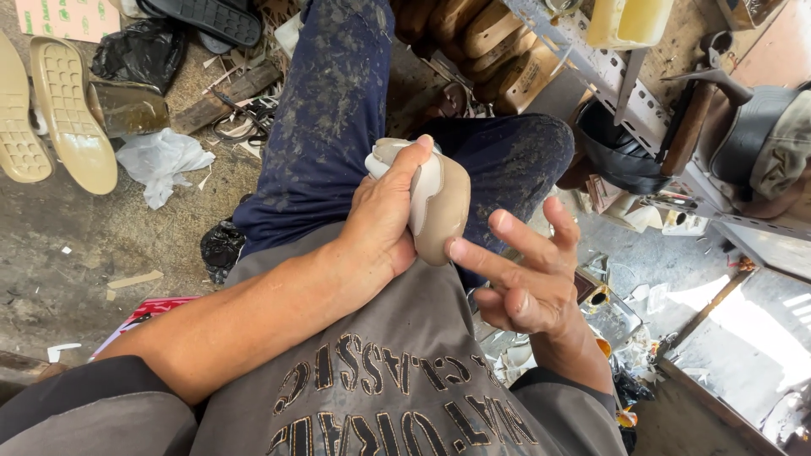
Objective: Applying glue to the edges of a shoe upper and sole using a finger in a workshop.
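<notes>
Your left hand [384, 224] clamps the beige shoe heel piece [439, 207] over your lap, steadying it, while your right hand [528, 279], fingers spread and holding nothing, touches its edge with the index fingertip.

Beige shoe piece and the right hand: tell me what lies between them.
Nothing. In the head view the right hand's forefinger tip touches the beige shoe piece, which the left hand grips.

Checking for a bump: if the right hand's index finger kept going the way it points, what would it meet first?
Probably the tan shoe piece held in the left hand; the right hand fingertip looks almost touching it already.
</notes>
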